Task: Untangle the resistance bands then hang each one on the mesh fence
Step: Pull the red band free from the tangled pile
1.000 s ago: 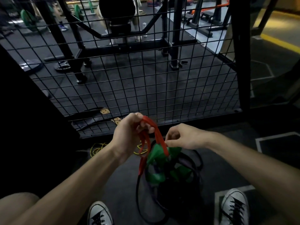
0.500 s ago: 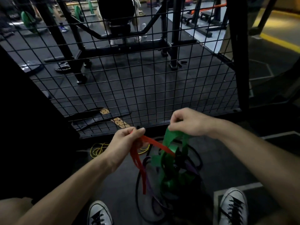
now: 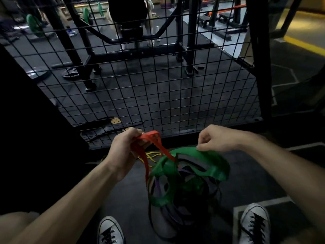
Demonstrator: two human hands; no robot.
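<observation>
My left hand [image 3: 125, 147] grips a red resistance band [image 3: 152, 140] just below the bottom edge of the mesh fence [image 3: 158, 85]. The red band runs down and right into the tangle. My right hand [image 3: 214, 138] pinches a wide green band [image 3: 207, 162] and holds it stretched out to the right. Under both hands hangs a knot of green, purple [image 3: 159, 188] and black bands [image 3: 209, 192] that reaches the floor between my shoes. The red band crosses through a loop of the green one.
A thin yellow band [image 3: 153, 156] lies on the floor by the fence foot. Flat black straps [image 3: 109, 127] lie behind the mesh. A thick black post [image 3: 258, 67] stands at the fence's right end. A dark panel fills the left side. My shoes [image 3: 110, 231] flank the pile.
My right hand has let go of the red band, taken the green one and drawn it out to the right. My left hand keeps its hold on the red band.
</observation>
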